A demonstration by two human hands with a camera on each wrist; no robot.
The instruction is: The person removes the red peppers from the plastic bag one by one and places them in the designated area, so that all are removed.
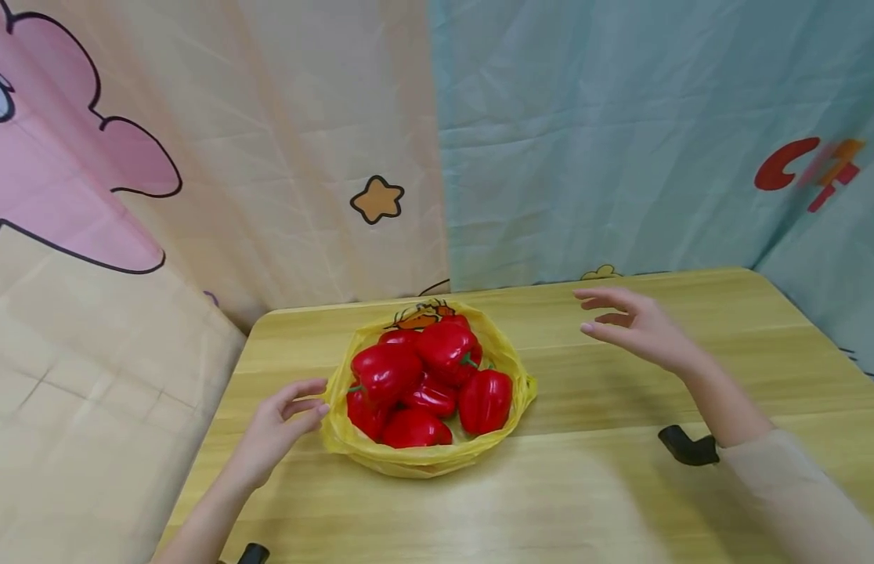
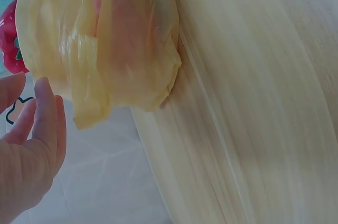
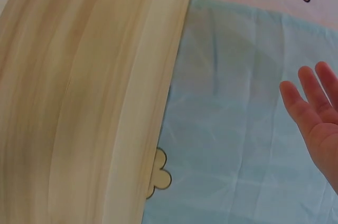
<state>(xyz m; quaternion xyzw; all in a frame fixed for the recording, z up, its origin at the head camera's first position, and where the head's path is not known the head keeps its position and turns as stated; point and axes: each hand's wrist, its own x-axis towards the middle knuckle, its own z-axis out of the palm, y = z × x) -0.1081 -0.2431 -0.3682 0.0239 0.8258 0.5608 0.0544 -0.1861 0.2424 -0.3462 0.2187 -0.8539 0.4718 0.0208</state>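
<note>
A yellow plastic bag stands with its mouth wide and its rim folded down. Several shiny red bell peppers with green stems are heaped inside it. My left hand is at the bag's left rim, fingers loosely bent and thumb apart from them. In the left wrist view that hand pinches nothing beside the hanging yellow plastic; whether a fingertip touches the bag I cannot tell. To the right of the bag, my right hand hovers over the table with relaxed fingers, holding nothing.
The bag sits on a light wood-grain table. Printed cloth curtains hang behind the table and along both sides. A short black piece shows by the right wrist, and another near the left forearm.
</note>
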